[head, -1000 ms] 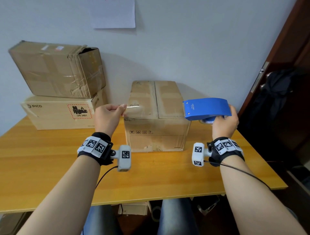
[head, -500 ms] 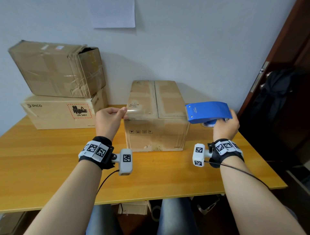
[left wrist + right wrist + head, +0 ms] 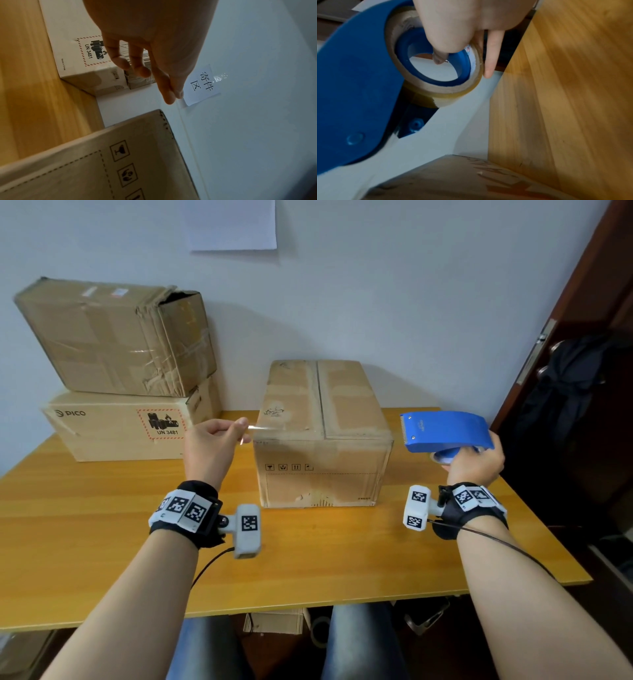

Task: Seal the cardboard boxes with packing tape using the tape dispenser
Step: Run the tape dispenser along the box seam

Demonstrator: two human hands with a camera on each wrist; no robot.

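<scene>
**Clear tape stretched across a cardboard box between two hands**

A closed cardboard box [image 3: 322, 433] sits near the middle of a wooden table [image 3: 102, 542], its top flaps meeting in a seam that runs away from the viewer. Small handling symbols are printed on its front face.

A strip of clear packing tape [image 3: 255, 429] is held above the front part of the box top. It is almost invisible and shows mainly as a bright glint beside the left fingertips, so whether it touches the cardboard cannot be told.

The left hand [image 3: 210, 446] is just left of the box, level with its top edge. Its thumb and forefinger pinch the free end of the tape, and the other fingers are loosely curled.

The right hand [image 3: 474, 465] is just right of the box and grips a blue tape dispenser [image 3: 445, 431] from below, with the toothed cutting edge pointing left toward the box. In the right wrist view, the thumb hooks into the blue hub of the tape roll [image 3: 435, 83] and one finger lies straight along the roll's outer face.

Both wrists wear black bands with white marker blocks.

At the back left of the table, two more cardboard boxes are stacked against the wall: a worn, taped box [image 3: 116, 337] rests on a flat box [image 3: 120, 429] printed "PICO" and "UN 3481". A sheet of paper [image 3: 233, 224] is stuck on the wall above. A dark door [image 3: 582, 337] stands at the right.
</scene>
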